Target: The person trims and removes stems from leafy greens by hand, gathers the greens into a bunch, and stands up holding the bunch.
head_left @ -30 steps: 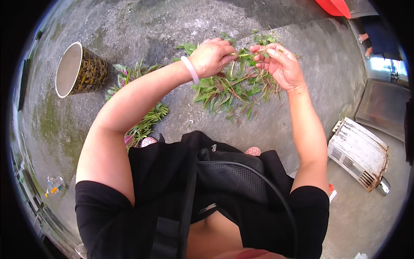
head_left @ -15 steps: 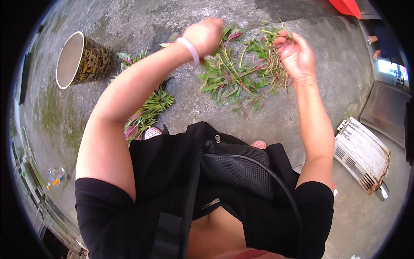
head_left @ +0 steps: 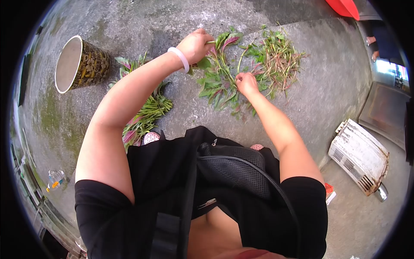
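Note:
My left hand, with a pale bracelet at the wrist, is closed round a leafy amaranth stem whose cut end pokes out beside the fingers; leaves hang below the palm. A loose heap of amaranth greens, green with purple-red leaves, lies on the concrete to its right. At the heap's middle my right hand is closed in a pinch on an amaranth stem. Partly behind my left forearm lies a neater bunch of amaranth, its stems side by side.
A patterned bucket lies tipped at the left. Thin stems and roots are piled right of the heap. A rusty white metal unit, a red plastic object, a clear bottle and another person's feet are around.
My right hand has come down and left from above the stem pile into the amaranth heap. My left hand has shifted slightly left and down.

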Demonstrator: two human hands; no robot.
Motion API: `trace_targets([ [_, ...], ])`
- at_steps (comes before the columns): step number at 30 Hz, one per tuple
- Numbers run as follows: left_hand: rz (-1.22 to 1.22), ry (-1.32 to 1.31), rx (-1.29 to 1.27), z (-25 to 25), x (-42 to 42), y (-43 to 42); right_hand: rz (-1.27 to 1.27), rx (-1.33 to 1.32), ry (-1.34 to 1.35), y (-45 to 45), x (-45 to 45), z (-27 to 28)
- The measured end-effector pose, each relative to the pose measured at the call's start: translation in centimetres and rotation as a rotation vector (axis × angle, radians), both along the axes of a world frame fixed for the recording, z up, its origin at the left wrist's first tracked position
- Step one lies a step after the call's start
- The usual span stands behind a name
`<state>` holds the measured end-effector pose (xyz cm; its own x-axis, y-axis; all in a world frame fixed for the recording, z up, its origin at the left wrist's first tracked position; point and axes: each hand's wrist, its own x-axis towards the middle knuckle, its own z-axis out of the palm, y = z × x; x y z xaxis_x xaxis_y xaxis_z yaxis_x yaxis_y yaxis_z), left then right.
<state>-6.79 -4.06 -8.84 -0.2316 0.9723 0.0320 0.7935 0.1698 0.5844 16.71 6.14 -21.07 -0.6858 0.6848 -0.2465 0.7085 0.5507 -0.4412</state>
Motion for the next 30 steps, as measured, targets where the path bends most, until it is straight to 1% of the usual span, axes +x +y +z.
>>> trace_targets([
  [2,-0.02,-0.015,0.024,0.1,-0.5,-0.1,0.043,-0.089,0.049,1.2,0.1,0.1],
  [3,-0.03,-0.029,0.03,0.2,-0.4,-0.3,0.082,-0.13,0.104,1.6,-0.1,2.2],
  [5,0.011,-0.032,-0.055,0.3,0.1,-0.2,-0.06,-0.294,0.076,2.3,0.0,2.4],
  [6,0.025,-0.044,-0.105,0.4,0.4,0.1,-0.067,-0.295,0.014,1.8,0.0,3.7],
  [7,0.038,-0.048,-0.148,0.6,0.6,0.7,-0.111,-0.394,-0.074,1.7,0.2,1.9],
  [8,0.048,-0.095,-0.127,0.6,1.2,0.9,-0.088,-0.345,-0.044,0.9,0.6,0.5],
  [9,0.02,-0.096,-0.079,0.7,1.6,1.1,-0.067,-0.299,-0.015,-0.3,0.7,0.3],
  [10,-0.013,-0.091,-0.054,1.0,2.0,1.2,0.003,-0.046,-0.031,-1.3,1.0,0.4],
  [11,-0.04,-0.089,-0.03,1.4,2.2,1.2,0.043,-0.003,-0.021,-1.1,0.7,0.4],
  [13,-0.068,-0.097,0.002,1.4,1.9,1.1,-0.042,-0.176,0.083,0.0,0.1,0.9],
  [15,-0.091,-0.086,0.033,1.3,1.5,0.2,-0.064,-0.303,0.326,1.3,-0.4,3.4],
  [16,-0.101,-0.07,0.061,1.4,1.2,-0.2,-0.035,-0.471,0.456,2.4,-0.4,3.9],
  [17,-0.115,-0.055,0.093,1.5,1.1,-0.3,-0.105,-0.678,0.476,2.0,-0.6,7.6],
  [19,-0.208,0.085,0.187,1.8,1.3,0.0,-0.045,-0.758,0.437,2.1,-0.2,11.7],
  [21,-0.313,0.235,0.293,2.5,1.8,0.4,0.015,-0.812,0.486,2.6,0.3,13.7],
  [22,-0.4,0.272,0.373,1.8,1.8,0.9,0.045,-0.843,0.506,2.6,0.6,14.5],
  [25,-0.418,0.4,0.399,3.8,3.1,0.7,0.056,-0.867,0.511,2.6,0.6,16.3],
  [26,-0.441,0.398,0.326,4.0,3.2,0.8,0.082,-0.871,0.518,2.7,0.6,16.3],
  [29,-0.457,0.365,0.308,4.3,3.3,0.6,0.039,-0.785,0.436,2.6,0.0,17.0],
  [30,-0.459,0.403,0.253,4.5,3.6,0.7,0.05,-0.729,0.332,2.4,-0.4,17.5],
])
